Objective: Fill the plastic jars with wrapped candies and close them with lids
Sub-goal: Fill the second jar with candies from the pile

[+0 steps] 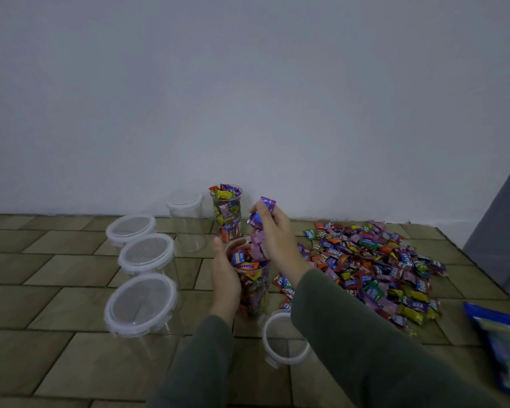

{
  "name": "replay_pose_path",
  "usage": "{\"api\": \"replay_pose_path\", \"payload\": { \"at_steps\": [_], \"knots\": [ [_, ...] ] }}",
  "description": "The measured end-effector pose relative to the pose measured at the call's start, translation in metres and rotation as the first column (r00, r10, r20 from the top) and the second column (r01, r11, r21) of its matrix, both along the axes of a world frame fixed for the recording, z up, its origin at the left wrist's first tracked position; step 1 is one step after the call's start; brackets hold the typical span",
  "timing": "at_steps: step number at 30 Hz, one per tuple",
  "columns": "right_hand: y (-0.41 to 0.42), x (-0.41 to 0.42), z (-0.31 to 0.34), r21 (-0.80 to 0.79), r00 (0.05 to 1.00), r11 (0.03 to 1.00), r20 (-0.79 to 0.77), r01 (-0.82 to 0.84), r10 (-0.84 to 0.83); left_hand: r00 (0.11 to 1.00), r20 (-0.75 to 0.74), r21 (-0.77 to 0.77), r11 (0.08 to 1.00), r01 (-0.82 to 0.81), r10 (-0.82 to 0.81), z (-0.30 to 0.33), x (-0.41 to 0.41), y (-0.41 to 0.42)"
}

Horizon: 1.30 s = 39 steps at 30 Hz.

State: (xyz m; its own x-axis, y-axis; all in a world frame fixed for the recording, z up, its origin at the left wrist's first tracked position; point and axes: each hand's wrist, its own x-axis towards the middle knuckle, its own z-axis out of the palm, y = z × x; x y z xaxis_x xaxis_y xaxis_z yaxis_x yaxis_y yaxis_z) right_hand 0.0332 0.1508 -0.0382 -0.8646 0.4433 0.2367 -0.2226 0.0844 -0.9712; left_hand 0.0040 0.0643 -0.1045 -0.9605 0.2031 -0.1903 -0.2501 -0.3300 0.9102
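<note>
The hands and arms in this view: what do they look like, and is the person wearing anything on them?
Both arms wear long, plain dark olive-green sleeves that end at the wrists. The left hand and right hand are bare: no gloves, and no rings, watch or markings show in this dim, soft picture.

You're looking at a dim, bluish, flatly lit view with faint shadows, soft focus throughout and wide-angle bending at the edges.

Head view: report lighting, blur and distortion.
Head view: dim, bluish light, soft focus throughout; the clear plastic jar held by the left hand is smeared, as are the purple wrapped candies dropping from the right hand; wide-angle bending curves the brown tiled floor lines.
</note>
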Motion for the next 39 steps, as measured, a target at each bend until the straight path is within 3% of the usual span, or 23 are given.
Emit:
{"api": "replay_pose_path", "payload": {
  "at_steps": [3,6,12,14,15,18,20,24,29,31,34,39],
  "knots": [
    [0.007,0.001,-0.011,0.27,0.983,0.95,0.135,-0.159,0.126,0.999,-0.032,-0.001,1.0,-0.015,0.015,0.0,0.0,-0.001],
    [0.011,0.004,-0.022,0.506,0.978,0.841,0.163,-0.193,0.127,0.992,-0.124,-0.027,0.999,-0.034,0.03,-0.006,-0.003,-0.001],
    [0.02,0.012,-0.015,0.686,0.982,0.704,0.12,-0.186,0.144,0.991,-0.128,0.007,0.999,-0.045,0.046,-0.006,-0.004,-0.003],
    [0.024,0.019,-0.003,0.702,0.971,0.67,0.18,-0.241,0.16,0.992,-0.114,0.007,0.998,-0.057,0.057,-0.007,-0.005,-0.002],
    [0.023,0.023,0.003,0.732,0.962,0.625,0.224,-0.271,0.156,0.992,-0.107,0.012,0.998,-0.062,0.062,-0.009,-0.005,-0.002],
    [0.012,0.022,0.013,0.855,0.927,0.372,0.372,-0.361,0.045,0.991,-0.107,0.038,0.996,-0.076,0.08,-0.009,-0.006,-0.001],
    [0.001,0.018,0.017,0.86,0.895,0.294,0.445,-0.417,-0.033,0.99,-0.116,0.035,0.996,-0.082,0.085,-0.008,-0.005,-0.001],
    [-0.002,0.018,0.032,0.824,0.874,0.377,0.481,-0.422,-0.072,0.986,-0.144,-0.005,0.996,-0.085,0.083,-0.007,-0.004,-0.003],
    [-0.008,0.008,0.042,0.795,0.777,0.202,0.604,-0.572,-0.177,0.986,-0.165,-0.014,0.999,-0.037,0.034,-0.014,-0.007,-0.003],
    [-0.009,0.005,0.041,0.774,0.756,0.21,0.631,-0.597,-0.175,0.986,-0.161,-0.014,0.999,-0.038,0.035,-0.015,-0.008,-0.003],
    [-0.006,0.011,0.036,0.785,0.785,0.304,0.6,-0.54,-0.155,0.988,-0.157,-0.034,0.999,-0.011,0.005,-0.019,-0.01,-0.004],
    [0.018,0.023,0.03,0.791,0.935,0.587,0.319,-0.173,-0.155,0.981,-0.194,-0.086,0.996,-0.002,-0.015,0.002,-0.009,-0.015]
  ]
}}
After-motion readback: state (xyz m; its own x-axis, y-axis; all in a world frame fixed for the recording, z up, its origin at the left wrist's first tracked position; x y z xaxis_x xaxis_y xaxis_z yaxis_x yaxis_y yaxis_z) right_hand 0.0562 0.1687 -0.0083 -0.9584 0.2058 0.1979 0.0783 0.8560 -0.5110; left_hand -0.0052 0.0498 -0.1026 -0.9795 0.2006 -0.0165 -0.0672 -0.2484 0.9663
